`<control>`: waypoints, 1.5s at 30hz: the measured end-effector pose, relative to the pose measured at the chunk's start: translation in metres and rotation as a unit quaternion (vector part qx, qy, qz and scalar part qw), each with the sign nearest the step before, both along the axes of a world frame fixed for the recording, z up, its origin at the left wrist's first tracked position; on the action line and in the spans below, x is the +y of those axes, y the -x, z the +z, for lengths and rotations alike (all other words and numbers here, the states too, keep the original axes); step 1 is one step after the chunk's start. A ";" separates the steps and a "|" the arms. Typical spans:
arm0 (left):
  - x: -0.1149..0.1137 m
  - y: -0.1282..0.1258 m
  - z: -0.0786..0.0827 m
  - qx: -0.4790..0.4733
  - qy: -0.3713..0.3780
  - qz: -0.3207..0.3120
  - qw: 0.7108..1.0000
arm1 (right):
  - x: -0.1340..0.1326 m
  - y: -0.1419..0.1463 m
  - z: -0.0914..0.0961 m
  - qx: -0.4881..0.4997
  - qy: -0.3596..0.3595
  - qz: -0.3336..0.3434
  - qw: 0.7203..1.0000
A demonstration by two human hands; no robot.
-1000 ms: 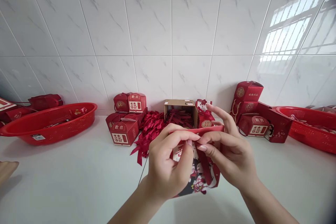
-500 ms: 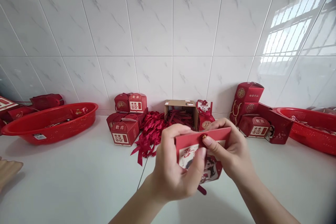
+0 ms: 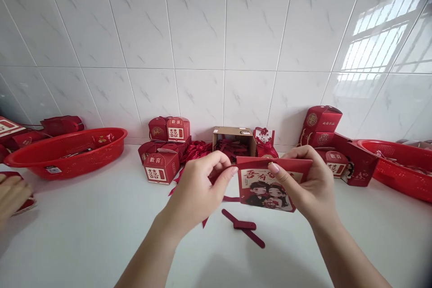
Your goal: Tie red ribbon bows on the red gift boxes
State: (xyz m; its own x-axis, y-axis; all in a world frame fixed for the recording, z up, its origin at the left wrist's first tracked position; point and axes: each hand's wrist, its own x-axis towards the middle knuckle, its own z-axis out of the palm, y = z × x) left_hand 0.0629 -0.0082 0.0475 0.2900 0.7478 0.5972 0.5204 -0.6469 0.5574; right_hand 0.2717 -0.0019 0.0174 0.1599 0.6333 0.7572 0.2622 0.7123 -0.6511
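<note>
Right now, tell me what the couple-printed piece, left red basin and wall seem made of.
Couple-printed piece: probably card, fairly matte, with thin, straight edges. Left red basin: likely plastic, shiny, smooth-rimmed. Wall: apparently glossy glazed tile, given its joint lines and window reflection.

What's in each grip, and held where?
Right hand: the printed packet, by its top right part. Left hand: at the packet's top left corner, hold unclear.
</note>
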 end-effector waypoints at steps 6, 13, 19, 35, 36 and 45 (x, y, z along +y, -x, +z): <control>-0.012 0.009 0.011 -0.111 -0.077 -0.061 0.989 | -0.008 -0.002 -0.001 -0.219 0.057 0.175 0.958; -0.010 -0.003 0.005 -0.114 0.151 -0.129 0.973 | -0.009 0.005 -0.003 -0.253 -0.051 0.158 0.953; -0.010 0.000 0.006 -0.054 0.128 -0.133 0.981 | -0.010 -0.001 0.002 -0.237 -0.088 0.118 0.960; -0.013 -0.017 -0.001 -0.155 0.066 -0.161 0.973 | -0.015 -0.003 0.005 -0.230 -0.145 0.086 0.958; -0.014 -0.018 0.000 -0.167 0.071 -0.159 0.970 | -0.015 -0.003 0.004 -0.232 -0.146 0.083 0.958; -0.019 -0.023 0.000 -0.204 0.061 -0.145 0.966 | -0.013 -0.003 0.005 -0.251 -0.156 0.056 0.954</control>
